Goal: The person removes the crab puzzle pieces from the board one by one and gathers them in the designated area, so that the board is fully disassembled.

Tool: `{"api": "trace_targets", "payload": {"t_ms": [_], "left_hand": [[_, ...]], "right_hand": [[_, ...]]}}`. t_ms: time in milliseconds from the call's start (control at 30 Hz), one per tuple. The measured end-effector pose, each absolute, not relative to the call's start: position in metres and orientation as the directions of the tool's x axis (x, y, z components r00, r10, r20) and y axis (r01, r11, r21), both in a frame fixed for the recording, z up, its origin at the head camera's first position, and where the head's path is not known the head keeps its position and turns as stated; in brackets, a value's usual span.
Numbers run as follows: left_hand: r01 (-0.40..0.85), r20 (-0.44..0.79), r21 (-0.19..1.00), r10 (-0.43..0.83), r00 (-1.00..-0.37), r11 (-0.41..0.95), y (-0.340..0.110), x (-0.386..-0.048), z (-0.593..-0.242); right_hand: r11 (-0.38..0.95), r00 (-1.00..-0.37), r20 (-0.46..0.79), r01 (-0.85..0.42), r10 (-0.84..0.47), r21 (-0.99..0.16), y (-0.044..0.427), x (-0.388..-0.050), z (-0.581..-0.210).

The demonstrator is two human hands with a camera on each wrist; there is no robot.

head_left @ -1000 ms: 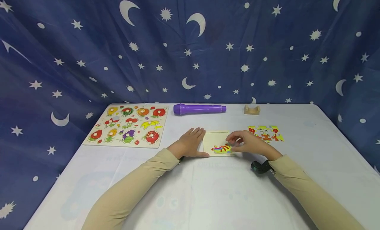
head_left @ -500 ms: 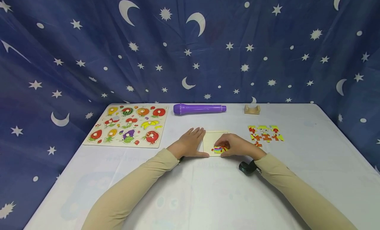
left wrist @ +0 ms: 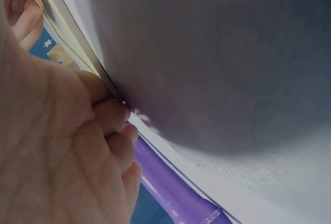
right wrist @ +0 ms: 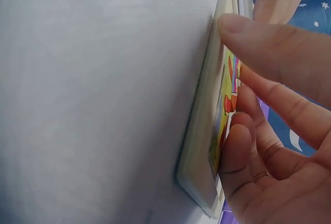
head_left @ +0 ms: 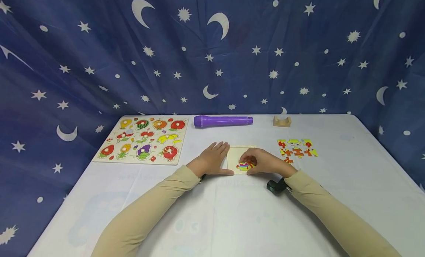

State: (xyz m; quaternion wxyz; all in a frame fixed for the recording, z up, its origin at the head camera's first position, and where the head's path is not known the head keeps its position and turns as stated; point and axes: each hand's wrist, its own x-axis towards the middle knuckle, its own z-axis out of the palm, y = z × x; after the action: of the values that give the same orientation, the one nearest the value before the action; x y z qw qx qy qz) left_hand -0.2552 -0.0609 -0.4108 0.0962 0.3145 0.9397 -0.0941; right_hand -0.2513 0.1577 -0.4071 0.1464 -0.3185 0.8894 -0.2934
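In the head view, a pale wooden puzzle board [head_left: 234, 153] lies mid-table. Joined, brightly coloured puzzle pieces [head_left: 244, 167] sit in its lower part. Along the board's left edge rests my left hand [head_left: 212, 161], thumb spread and fingers straight; the left wrist view shows its fingertips against the edge. My right hand [head_left: 263, 163] reaches over the board from the right, thumb at the near side, and its curled fingers pinch the pieces. Seen from the right wrist, the thumb and bent fingers [right wrist: 238, 146] meet the pieces' surface. The hand partly hides them in the head view.
Loose yellow and red puzzle pieces [head_left: 297, 152] lie right of the board. A fruit peg puzzle [head_left: 156, 160] occupies the left back. Behind stand a purple toy microphone [head_left: 222, 121] and a small wooden block with a hollow [head_left: 282, 122]. A starry blue curtain [head_left: 245, 83] borders the table.
My right hand has moved left, from the right side of the pieces to over them, and its fingers have come down on them. The left hand stays at the board's edge.
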Motion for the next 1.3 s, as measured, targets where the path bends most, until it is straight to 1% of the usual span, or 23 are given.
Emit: {"api": "trace_targets", "payload": {"t_ms": [233, 567, 800, 1033, 1300], "left_hand": [[0.607, -0.240, -0.113, 0.571, -0.785, 0.787, -0.0607, -0.2567, -0.4119], [0.607, -0.243, -0.111, 0.571, -0.785, 0.787, -0.0606, -0.2563, -0.4104], [0.612, -0.239, -0.112, 0.577, -0.781, 0.783, -0.0611, -0.2566, -0.4119], [0.615, -0.227, -0.103, 0.584, -0.779, 0.781, -0.0614, -0.2548, -0.4117], [0.611, -0.239, -0.088, 0.579, -0.780, 0.787, -0.0612, -0.2542, -0.4101]], "right_hand": [[0.635, -0.767, -0.091, -0.451, -0.635, -0.626, 0.1571, -0.2517, -0.4052], [0.602, -0.740, -0.089, -0.465, -0.667, -0.649, 0.1623, -0.2545, -0.4056], [0.596, -0.746, -0.078, -0.461, -0.662, -0.657, 0.1634, -0.2519, -0.4039], [0.593, -0.749, -0.061, -0.470, -0.660, -0.654, 0.1623, -0.2515, -0.4060], [0.603, -0.750, -0.052, -0.487, -0.660, -0.632, 0.1593, -0.2526, -0.4035]]}}
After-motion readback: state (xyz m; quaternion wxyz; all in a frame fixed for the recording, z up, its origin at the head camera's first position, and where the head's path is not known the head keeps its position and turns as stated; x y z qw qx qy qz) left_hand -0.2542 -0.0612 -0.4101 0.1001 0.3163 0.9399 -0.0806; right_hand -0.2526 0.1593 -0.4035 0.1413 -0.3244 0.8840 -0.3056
